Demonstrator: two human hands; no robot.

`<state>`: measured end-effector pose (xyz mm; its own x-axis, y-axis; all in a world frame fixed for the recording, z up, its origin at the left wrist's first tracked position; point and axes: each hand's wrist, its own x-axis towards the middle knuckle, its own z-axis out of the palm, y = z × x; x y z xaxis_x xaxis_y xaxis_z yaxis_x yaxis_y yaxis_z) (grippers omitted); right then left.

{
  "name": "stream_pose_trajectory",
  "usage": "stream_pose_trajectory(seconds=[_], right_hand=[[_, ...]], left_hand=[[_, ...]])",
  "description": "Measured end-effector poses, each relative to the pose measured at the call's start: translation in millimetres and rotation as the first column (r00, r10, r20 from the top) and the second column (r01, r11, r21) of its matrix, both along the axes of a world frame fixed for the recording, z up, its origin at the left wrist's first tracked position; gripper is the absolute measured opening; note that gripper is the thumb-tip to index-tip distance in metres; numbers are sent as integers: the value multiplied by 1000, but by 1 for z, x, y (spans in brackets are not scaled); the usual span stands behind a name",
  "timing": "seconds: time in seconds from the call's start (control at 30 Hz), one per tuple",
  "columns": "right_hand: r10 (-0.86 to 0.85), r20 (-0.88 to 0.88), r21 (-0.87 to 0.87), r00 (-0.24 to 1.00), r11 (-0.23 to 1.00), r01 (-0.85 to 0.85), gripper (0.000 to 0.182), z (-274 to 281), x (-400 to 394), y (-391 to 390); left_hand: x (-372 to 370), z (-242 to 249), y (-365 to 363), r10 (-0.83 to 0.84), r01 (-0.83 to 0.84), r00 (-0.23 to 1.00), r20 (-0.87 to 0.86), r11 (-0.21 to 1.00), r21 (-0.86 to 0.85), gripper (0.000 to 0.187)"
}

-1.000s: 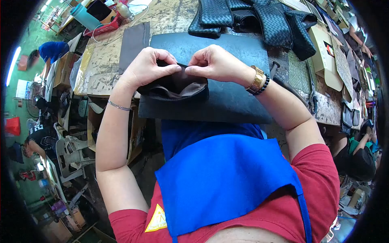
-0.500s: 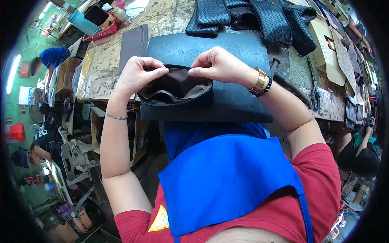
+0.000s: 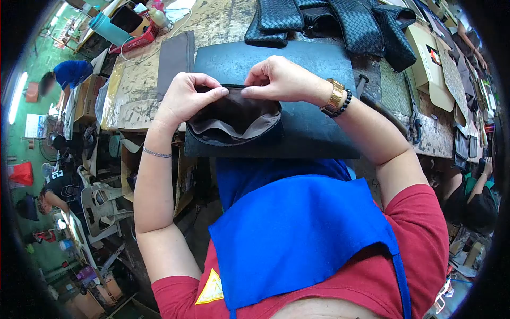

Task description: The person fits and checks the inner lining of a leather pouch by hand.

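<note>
Black pouch gapes below left grip and right grip pinching its far rim.

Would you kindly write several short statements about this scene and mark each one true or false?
1. The left hand and right hand pinch the pouch at its far rim. True.
2. The pouch is closed. False: its mouth gapes open.
3. The watch sits next to black beads. True.
4. The watch is worn on the person's left. False: it is worn on the right.
5. The woven bags lie farther off than the pouch. True.
</note>
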<state>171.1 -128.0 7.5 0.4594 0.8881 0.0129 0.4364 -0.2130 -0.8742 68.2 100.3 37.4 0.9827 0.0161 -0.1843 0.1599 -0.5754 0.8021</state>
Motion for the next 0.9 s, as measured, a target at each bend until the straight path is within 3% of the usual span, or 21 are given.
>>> stream_pose_trajectory(seconds=[0.17,0.33,0.43,0.53,0.67,0.9], right_hand=[[-3,22,11,1000,1000,3,26,-4,6,0],[44,-56,-51,997,998,-47,25,-5,8,2],[-5,-2,69,1000,998,5,23,-5,3,4],[31,78,80,997,996,-37,21,-8,7,5],[64,30,-29,997,998,-63,20,-2,7,10],[34,-99,20,995,999,-32,20,0,2,13]], left_hand=[[-6,3,2,-49,45,992,116,998,34,19],[-11,3,4,4,-4,998,66,1000,-4,17],[-10,4,2,14,-14,999,41,1000,9,16],[-11,1,0,8,-7,998,70,1000,-22,17],[-12,1,-2,-20,18,990,142,1000,11,16],[-21,7,-2,-27,5,974,225,995,101,19]])
